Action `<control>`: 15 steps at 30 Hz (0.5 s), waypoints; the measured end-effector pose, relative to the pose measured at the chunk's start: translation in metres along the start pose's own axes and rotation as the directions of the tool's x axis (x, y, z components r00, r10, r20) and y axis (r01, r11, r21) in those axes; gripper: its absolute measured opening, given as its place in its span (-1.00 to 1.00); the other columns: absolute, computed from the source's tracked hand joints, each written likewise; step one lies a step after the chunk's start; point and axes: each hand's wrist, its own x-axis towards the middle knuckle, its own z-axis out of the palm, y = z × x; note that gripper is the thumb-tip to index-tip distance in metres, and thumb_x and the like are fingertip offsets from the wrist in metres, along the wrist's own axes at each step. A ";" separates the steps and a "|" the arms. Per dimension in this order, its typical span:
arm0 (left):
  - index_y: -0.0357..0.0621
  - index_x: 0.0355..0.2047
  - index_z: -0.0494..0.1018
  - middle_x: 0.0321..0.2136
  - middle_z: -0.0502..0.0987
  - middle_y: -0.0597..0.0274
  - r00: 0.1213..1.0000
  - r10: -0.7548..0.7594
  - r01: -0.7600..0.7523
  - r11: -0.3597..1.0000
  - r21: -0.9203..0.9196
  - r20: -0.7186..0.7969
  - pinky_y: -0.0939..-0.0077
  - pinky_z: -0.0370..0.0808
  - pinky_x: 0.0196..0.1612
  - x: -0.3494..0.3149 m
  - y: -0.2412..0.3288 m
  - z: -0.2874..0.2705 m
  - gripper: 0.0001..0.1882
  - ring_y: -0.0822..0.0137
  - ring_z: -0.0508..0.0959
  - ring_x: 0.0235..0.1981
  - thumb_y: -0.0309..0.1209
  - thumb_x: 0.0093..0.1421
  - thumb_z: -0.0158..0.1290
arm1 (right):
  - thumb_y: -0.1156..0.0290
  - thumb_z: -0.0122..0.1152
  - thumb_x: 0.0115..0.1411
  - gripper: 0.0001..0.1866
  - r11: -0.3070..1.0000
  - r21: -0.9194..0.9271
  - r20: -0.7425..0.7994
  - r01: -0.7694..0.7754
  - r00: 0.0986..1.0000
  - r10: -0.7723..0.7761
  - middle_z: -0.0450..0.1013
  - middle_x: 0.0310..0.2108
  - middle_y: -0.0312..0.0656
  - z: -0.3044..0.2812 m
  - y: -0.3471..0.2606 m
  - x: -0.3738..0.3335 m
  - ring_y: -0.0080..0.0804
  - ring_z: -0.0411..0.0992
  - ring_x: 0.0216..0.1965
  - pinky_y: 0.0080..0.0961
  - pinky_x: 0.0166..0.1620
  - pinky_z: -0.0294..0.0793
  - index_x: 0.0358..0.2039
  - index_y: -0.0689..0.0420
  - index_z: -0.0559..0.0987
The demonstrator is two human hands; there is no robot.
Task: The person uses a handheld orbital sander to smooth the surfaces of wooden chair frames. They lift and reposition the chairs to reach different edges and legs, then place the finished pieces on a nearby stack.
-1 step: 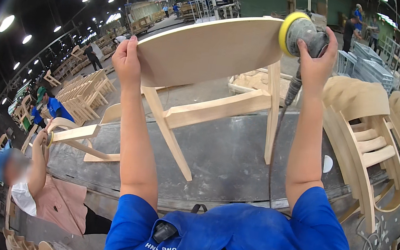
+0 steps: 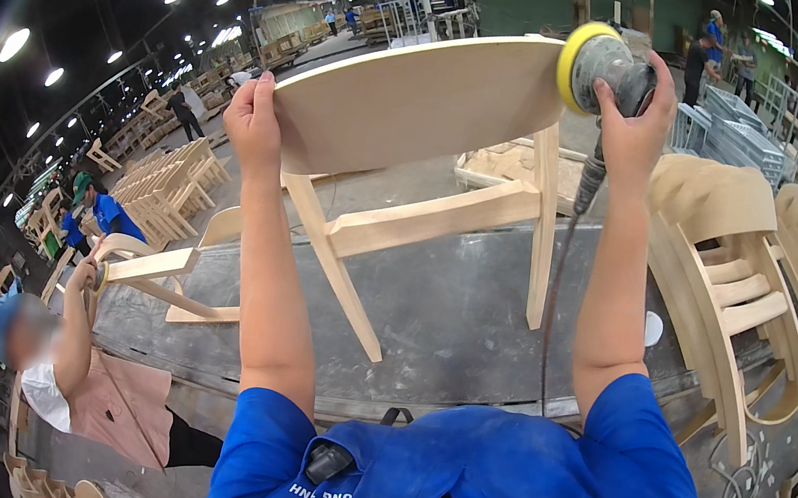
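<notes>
Before me a pale wooden chair frame [image 2: 439,216] stands on the dark worktop, its wide curved backrest [image 2: 418,100] uppermost. My left hand [image 2: 254,124] is closed on the backrest's left end, thumb and fingers at the edge. In my right hand [image 2: 634,129] is a grey hand-held sander [image 2: 625,80] with a yellow pad [image 2: 572,65], the fingers wrapped round its body. The pad stands on edge against the backrest's right end. From the sander a dark cord [image 2: 554,300] hangs down past the frame's right leg.
On the right, several finished-looking chair frames [image 2: 723,241] stand packed together. A co-worker [image 2: 92,360] at the left handles another chair part [image 2: 150,267] on the same dark worktop [image 2: 442,305]. Beyond it sits a shallow box of wood pieces [image 2: 511,163]. Tangled cord [image 2: 744,496] lies at lower right.
The sander has shifted very slightly at the backrest's right end, and its cord has swung a little to the right. My left hand stays where it was.
</notes>
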 end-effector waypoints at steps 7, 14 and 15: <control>-0.24 -0.65 0.34 -0.66 0.24 0.52 0.999 0.005 -0.004 1.000 0.025 -0.048 0.64 0.12 -0.51 0.005 0.002 0.006 -0.62 0.63 0.18 -0.55 -0.29 0.25 0.06 | 0.35 0.40 0.00 -0.39 0.919 -0.067 0.620 0.389 0.738 -0.267 0.38 -0.04 -0.14 -0.014 -0.084 0.007 -0.25 0.42 -0.07 -0.40 0.01 0.37 0.09 0.12 0.42; -0.36 -0.41 0.56 -0.51 0.48 0.46 0.996 -0.034 0.028 0.997 -0.068 -0.084 0.74 0.30 -0.35 0.018 -0.008 0.003 -0.71 0.63 0.37 -0.45 -0.31 0.24 0.07 | 0.34 0.40 -0.01 -0.38 0.895 -0.231 0.484 0.382 0.843 -0.235 0.41 -0.03 -0.10 -0.020 0.002 0.062 -0.23 0.42 -0.03 -0.41 0.05 0.35 0.09 0.14 0.42; -0.33 -0.40 0.55 -0.52 0.47 0.45 0.998 -0.033 0.031 0.998 -0.045 -0.053 0.72 0.30 -0.36 0.018 -0.009 -0.001 -0.74 0.62 0.37 -0.46 -0.32 0.23 0.07 | 0.34 0.41 -0.04 -0.34 0.911 -0.229 0.501 0.342 0.844 -0.191 0.40 -0.02 -0.06 -0.031 0.025 0.065 -0.17 0.42 -0.03 -0.36 0.04 0.37 0.11 0.11 0.40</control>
